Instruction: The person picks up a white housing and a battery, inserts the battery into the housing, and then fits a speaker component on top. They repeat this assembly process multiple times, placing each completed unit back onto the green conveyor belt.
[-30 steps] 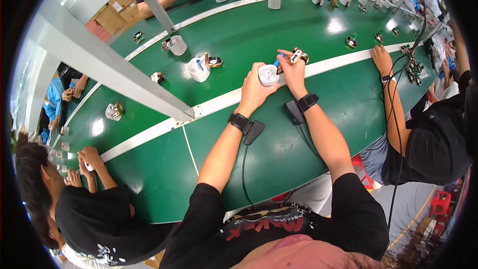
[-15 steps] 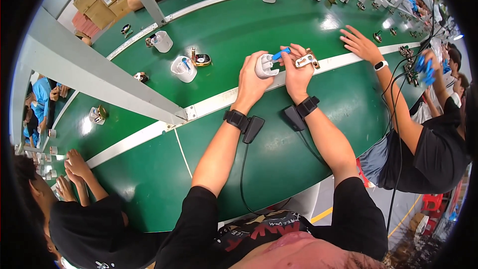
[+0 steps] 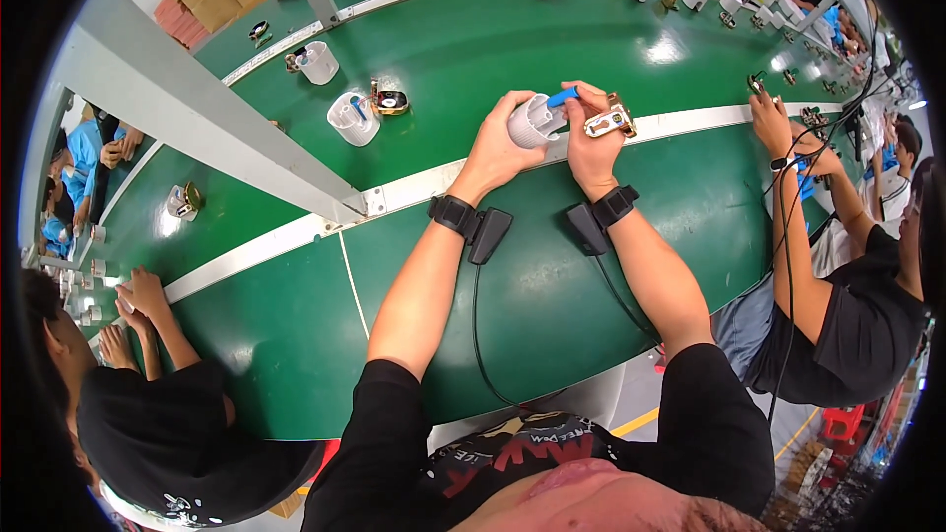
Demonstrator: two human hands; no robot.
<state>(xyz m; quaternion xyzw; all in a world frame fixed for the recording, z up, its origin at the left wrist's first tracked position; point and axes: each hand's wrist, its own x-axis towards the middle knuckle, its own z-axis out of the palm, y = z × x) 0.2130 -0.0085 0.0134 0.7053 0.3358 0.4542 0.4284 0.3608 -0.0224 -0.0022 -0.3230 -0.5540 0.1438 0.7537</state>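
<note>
Fingers of the left hand [image 3: 496, 143] curl around the outer wall of a white, ribbed plastic housing [image 3: 526, 128], clamped on its side. Its open end, showing white inner walls, tilts toward the right fingers. That grip probably keeps the housing steady and leaves its mouth uncovered.

Thumb and fingertips of the right hand [image 3: 593, 153] are closed on a small bright-blue cylinder [image 3: 563, 97], which slants across the gap to the housing's mouth; whether it touches the rim is unclear. A gold-and-white module [image 3: 613, 119] juts out to the right of those fingers, seemingly tucked aside so that the tips can pinch the cylinder; which fingers bear it, I cannot tell.

Beneath the fingers runs a pale metal rail [image 3: 424, 187] along a glossy green desk [image 3: 532, 305]. Left of the left fingers sits a white plastic cup [image 3: 352, 123] with a black, gold-rimmed round part [image 3: 391, 99] beside it; farther left and beyond is another white cup [image 3: 317, 63].

A thick grey post [image 3: 222, 103] slants down to the rail, blocking part of the desk left of the fingers. Nearer the body, black wrist straps [image 3: 453, 215] trail thin cables. Well to the right, a co-worker's hand [image 3: 772, 126] reaches over the rail.
</note>
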